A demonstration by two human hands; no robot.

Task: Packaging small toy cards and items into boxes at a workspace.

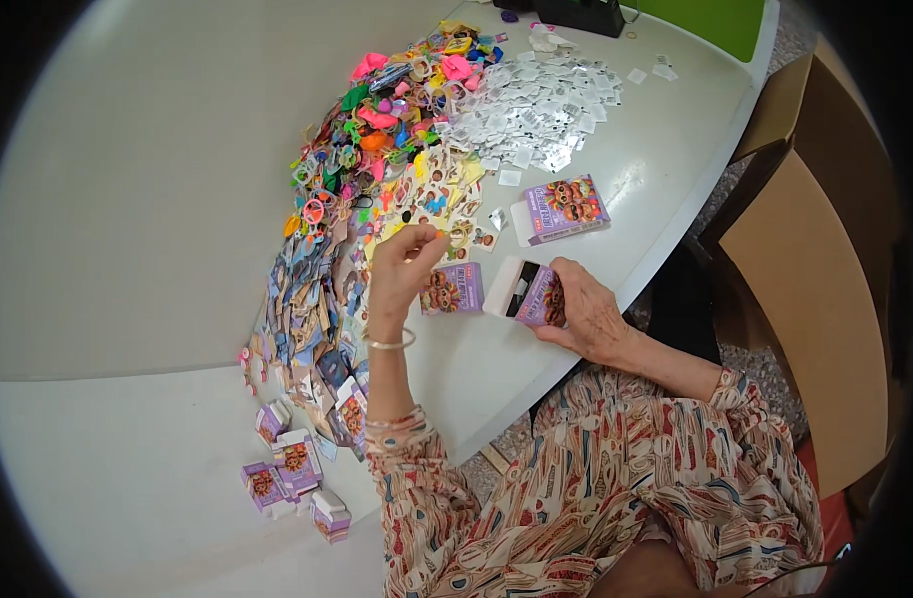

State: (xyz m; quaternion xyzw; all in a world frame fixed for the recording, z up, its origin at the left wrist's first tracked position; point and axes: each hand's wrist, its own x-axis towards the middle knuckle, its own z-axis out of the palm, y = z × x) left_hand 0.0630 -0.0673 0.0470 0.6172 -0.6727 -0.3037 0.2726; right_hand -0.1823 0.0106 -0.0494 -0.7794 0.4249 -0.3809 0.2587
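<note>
My right hand (588, 317) grips a small purple carton (529, 293) with its white flap open, just above the white table's (128, 199) near edge. My left hand (405, 267) is raised over a spread of printed paper cards (439, 194), thumb and fingers pinched together; whether a card is between them I cannot tell. A second purple carton (454, 289) lies flat between my hands. A third, larger-looking carton (564, 209) lies beyond them.
A heap of bright plastic toys (387, 120) runs up the table's middle, with silver foil packets (541, 110) to its right. Several closed purple cartons (292, 473) sit near my left elbow. Brown cardboard boxes (815, 289) stand at the right.
</note>
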